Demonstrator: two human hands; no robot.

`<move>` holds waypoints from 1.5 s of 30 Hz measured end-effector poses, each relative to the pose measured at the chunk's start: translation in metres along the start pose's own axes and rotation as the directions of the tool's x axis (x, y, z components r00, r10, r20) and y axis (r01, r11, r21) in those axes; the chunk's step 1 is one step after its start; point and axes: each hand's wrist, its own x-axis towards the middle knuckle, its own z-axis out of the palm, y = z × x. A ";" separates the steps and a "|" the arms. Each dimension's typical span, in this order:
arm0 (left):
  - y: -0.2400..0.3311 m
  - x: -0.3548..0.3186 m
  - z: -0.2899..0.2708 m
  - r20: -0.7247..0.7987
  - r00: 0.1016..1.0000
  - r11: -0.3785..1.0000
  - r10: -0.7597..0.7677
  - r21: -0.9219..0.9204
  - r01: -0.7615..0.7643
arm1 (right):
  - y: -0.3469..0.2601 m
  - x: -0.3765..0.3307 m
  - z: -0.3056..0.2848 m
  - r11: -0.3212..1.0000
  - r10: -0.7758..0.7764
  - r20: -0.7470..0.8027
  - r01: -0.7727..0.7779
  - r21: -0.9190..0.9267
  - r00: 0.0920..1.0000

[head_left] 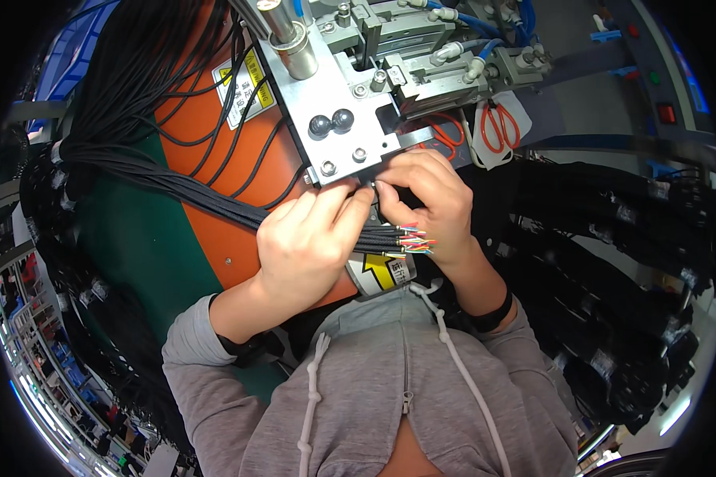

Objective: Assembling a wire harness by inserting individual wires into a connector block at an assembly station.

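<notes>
My left hand (306, 234) grips a thick bundle of black cables (215, 199) that runs in from the upper left over an orange and green panel (239, 238). The cable ends (414, 238) show stripped coloured wires below my right hand. My right hand (429, 199) pinches one cable end with its fingertips right under the edge of a grey metal machine plate (334, 103). Both hands meet at the plate's lower corner.
The machine above carries metal blocks, pneumatic fittings (453, 52) and blue hoses. Two orange-handled scissors (500, 127) hang behind it. More black cable bundles (628, 230) hang at the right and left. A yellow warning label (247, 87) sits on the orange panel.
</notes>
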 end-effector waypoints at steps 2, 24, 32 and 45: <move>0.001 0.000 -0.006 0.043 0.999 0.999 0.003 0.038 -0.005 | 0.003 -0.002 -0.001 0.986 -0.138 -0.028 0.135 -0.097 0.990; -0.002 0.008 -0.020 -0.264 0.948 0.969 0.179 -0.121 -0.216 | -0.011 -0.002 -0.025 0.893 -0.056 0.099 0.005 0.450 0.993; -0.004 -0.002 -0.008 -0.242 0.970 0.968 0.037 -0.234 -0.095 | -0.033 -0.001 -0.002 0.747 0.167 -0.091 -0.066 0.662 0.982; -0.004 0.000 -0.009 -0.154 0.987 0.980 0.055 -0.179 -0.083 | -0.029 0.008 -0.023 0.968 -0.243 -0.056 0.239 -0.072 0.968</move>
